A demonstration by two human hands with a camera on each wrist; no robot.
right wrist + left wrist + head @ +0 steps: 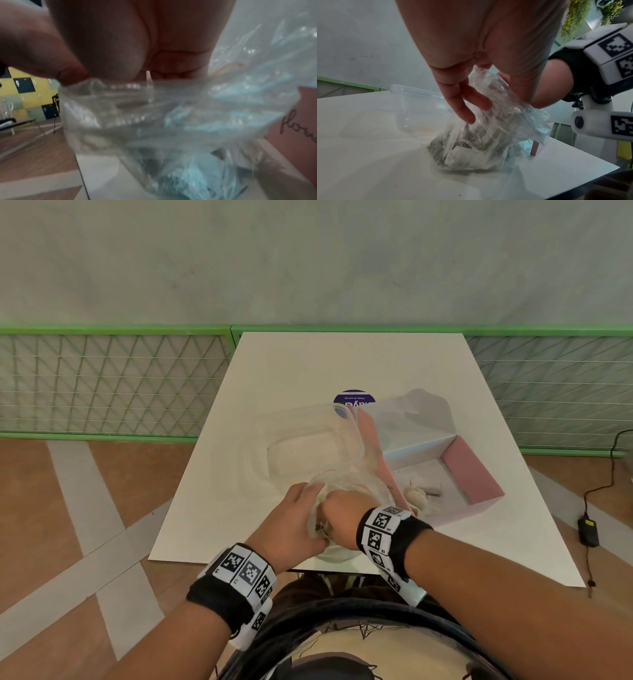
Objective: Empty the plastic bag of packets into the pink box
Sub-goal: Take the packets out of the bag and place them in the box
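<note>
I see both hands at the near edge of the white table (212,501), working the mouth of the clear plastic bag (471,143), whose bottom rests on the tabletop just left of the pink box (474,474). The left hand (291,525) grips the gathered top of the bag; in the left wrist view two fingers (464,108) lie down the outside of the film while the thumb side closes on the crumpled neck. The right hand (342,510) pinches the bag's rim between thumb and curled fingers; in the right wrist view the rim is pulled out into an open mouth directly below the palm. The packets (458,155) sit bunched in the bottom of the bag, pale and grey-green through the plastic; their print is too blurred to read. The pink box stands open toward the right edge of the table, with a few small items (423,491) on its floor that I cannot identify. A clear plastic container (308,446) sits near the middle of the table, touching or just beside the box's left wall, and a purple round label (352,400) lies behind it
</note>
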